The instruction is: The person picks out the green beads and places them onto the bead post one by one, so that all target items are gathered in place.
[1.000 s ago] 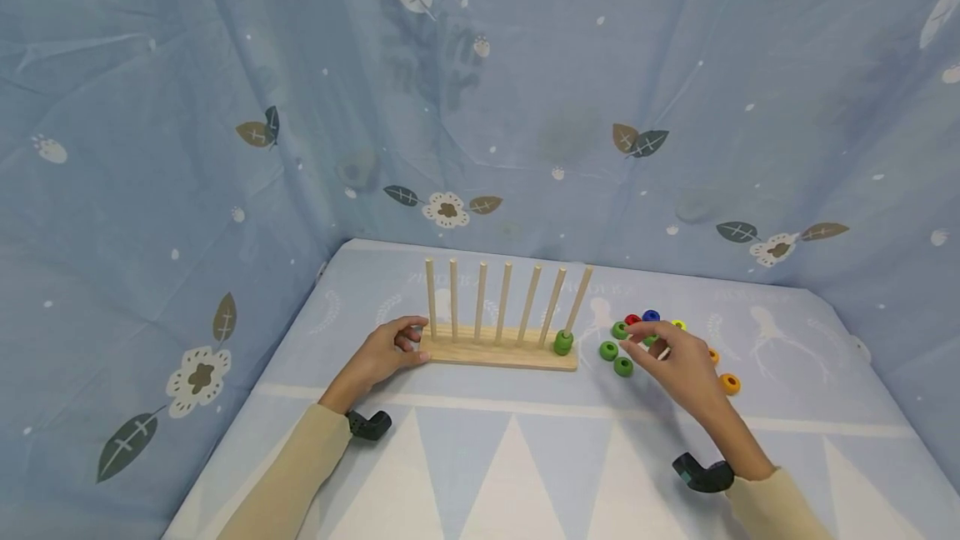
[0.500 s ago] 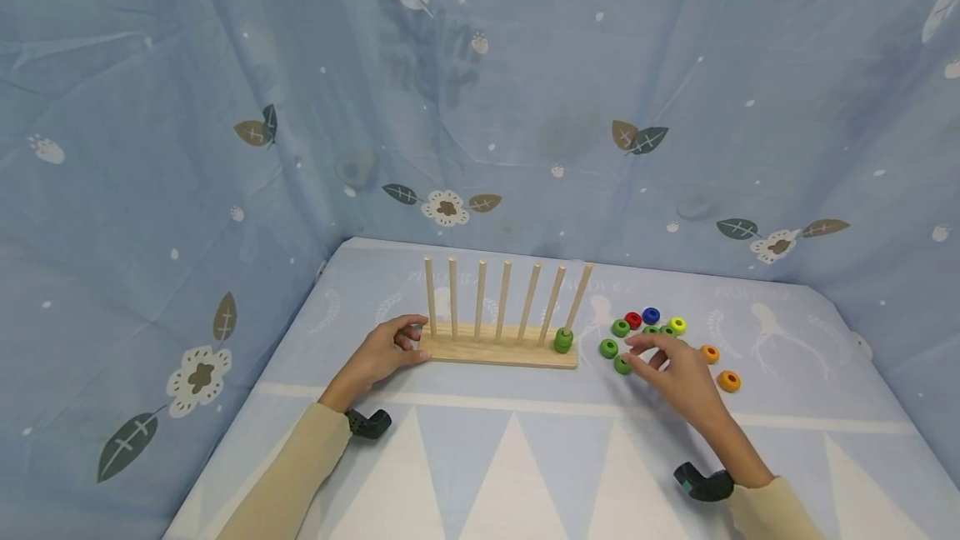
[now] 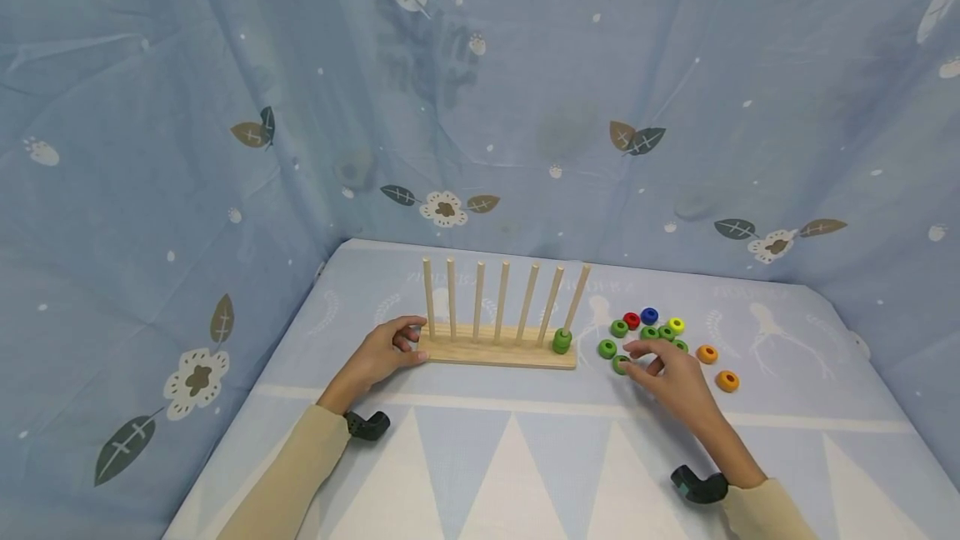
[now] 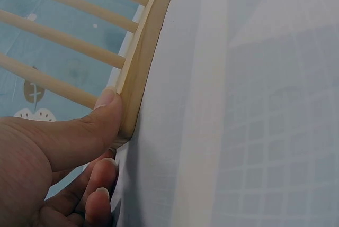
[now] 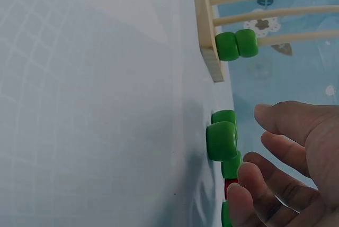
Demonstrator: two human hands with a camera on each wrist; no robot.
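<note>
A wooden peg stand (image 3: 495,352) with several upright dowels lies across the table in the head view. My left hand (image 3: 384,351) grips its left end; in the left wrist view the thumb (image 4: 107,100) presses the base's corner, the other fingers curling below. Two green beads (image 5: 237,45) are threaded on the rightmost dowel. My right hand (image 3: 670,372) hovers at the loose beads, thumb and fingers apart around nothing. Its thumb tip overlaps the nearest green bead (image 3: 621,364) in the head view. The right wrist view shows a gap between the fingers and that bead (image 5: 221,141).
Around the right hand lie more green beads (image 3: 607,348), a red bead (image 3: 632,320), a blue bead (image 3: 649,316) and a yellow bead (image 3: 677,325). Two orange beads (image 3: 727,381) are farther right. Patterned blue cloth (image 3: 525,107) walls the table's back and sides.
My right hand has moved down and slightly toward the near green bead, uncovering the red, blue, yellow and orange beads. The left hand and the stand have stayed put.
</note>
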